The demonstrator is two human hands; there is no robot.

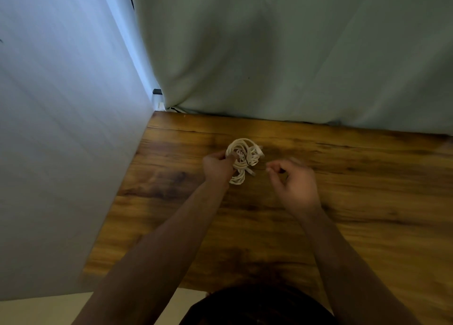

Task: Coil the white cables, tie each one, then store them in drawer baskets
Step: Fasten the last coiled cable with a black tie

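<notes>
We are gripping a cream-white coiled cable bundle (241, 161) in our left hand (217, 166). Beneath the grip, the flat wooden tabletop (355, 190) is showing honey-brown with dark streaky grain. Beyond it a creased cloth backdrop (282, 55) is looking pale grey-green; leftward, a smooth panel (61, 116) is glowing bluish white.

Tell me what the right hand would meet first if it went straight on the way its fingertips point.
Probably the white cable bundle that the left hand grips. Its loose end sticks out toward the right hand. Blur leaves the depth between them unclear.
</notes>
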